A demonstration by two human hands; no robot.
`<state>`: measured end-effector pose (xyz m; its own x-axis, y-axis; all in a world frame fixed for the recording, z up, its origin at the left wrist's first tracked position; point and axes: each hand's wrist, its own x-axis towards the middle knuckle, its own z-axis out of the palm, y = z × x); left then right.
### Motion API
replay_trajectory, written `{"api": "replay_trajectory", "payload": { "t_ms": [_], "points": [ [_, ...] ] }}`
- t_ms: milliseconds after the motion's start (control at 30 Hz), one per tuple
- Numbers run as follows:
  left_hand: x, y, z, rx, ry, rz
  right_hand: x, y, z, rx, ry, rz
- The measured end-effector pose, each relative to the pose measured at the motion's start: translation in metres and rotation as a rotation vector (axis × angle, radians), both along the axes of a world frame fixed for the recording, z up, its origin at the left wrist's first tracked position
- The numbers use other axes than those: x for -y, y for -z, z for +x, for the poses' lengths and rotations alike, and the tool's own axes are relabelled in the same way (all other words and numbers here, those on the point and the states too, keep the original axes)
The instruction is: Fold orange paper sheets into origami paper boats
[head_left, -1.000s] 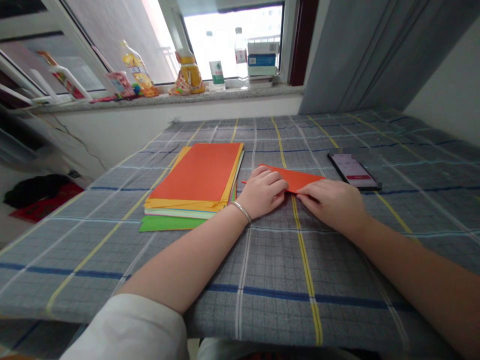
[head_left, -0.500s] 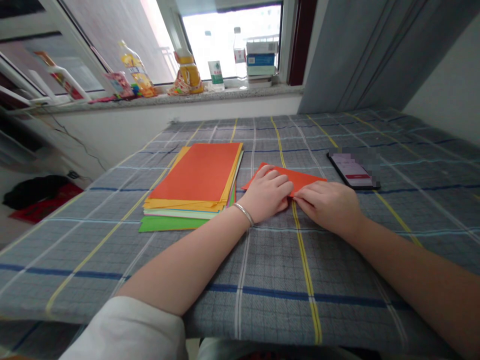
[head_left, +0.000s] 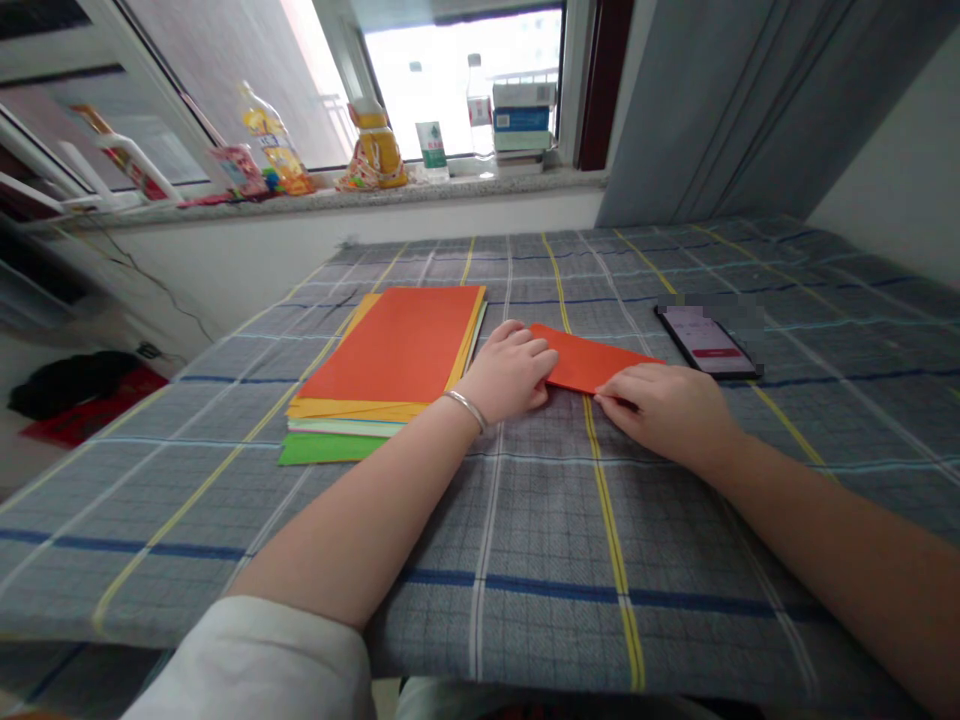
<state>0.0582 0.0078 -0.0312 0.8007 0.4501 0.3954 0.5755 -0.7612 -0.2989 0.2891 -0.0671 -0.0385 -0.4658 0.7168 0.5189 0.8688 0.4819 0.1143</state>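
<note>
A folded piece of orange paper [head_left: 592, 361] lies on the checked tablecloth, its long side slanting down to the right. My left hand [head_left: 514, 368], with a silver bangle at the wrist, is closed over the paper's left end, fingers curled; the fingertips and that end are hidden. At the near right edge, my right hand [head_left: 664, 408] pinches the paper between thumb and bent fingers. Left of the hands rests a stack of coloured sheets [head_left: 397, 345], orange on top, with yellow, white and green edges below.
A phone [head_left: 709, 342] with its screen lit lies beyond my right hand. The grey checked tablecloth [head_left: 540, 540] covers the whole surface. On the windowsill [head_left: 465, 187] stand several bottles, a green-and-white tube [head_left: 431, 146] and stacked boxes [head_left: 523, 118]. A grey curtain [head_left: 697, 110] hangs at right.
My left hand has slid left along the paper, so more of its orange surface shows between the hands. My right hand has shifted very slightly right and still pinches the edge.
</note>
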Motion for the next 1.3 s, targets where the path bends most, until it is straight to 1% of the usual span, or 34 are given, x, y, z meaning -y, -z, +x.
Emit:
{"api": "replay_trajectory", "payload": {
  "t_ms": [367, 600, 967, 1133, 1300],
  "points": [
    [-0.018, -0.013, -0.025, -0.117, -0.065, -0.088, -0.002, 0.002, 0.002, -0.034, 0.036, -0.025],
    [-0.023, -0.022, -0.037, -0.165, -0.172, -0.167, -0.002, 0.002, 0.002, -0.027, 0.049, -0.039],
    [-0.031, -0.021, -0.049, -0.152, -0.215, -0.278, -0.003, 0.003, 0.002, -0.038, 0.05, -0.032],
    [-0.031, -0.022, -0.049, -0.127, -0.212, -0.288, -0.003, 0.004, 0.003, -0.039, 0.048, -0.036],
    [-0.03, -0.021, -0.048, -0.149, -0.228, -0.297, -0.003, 0.005, 0.003, -0.052, 0.07, -0.058]
  ]
}}
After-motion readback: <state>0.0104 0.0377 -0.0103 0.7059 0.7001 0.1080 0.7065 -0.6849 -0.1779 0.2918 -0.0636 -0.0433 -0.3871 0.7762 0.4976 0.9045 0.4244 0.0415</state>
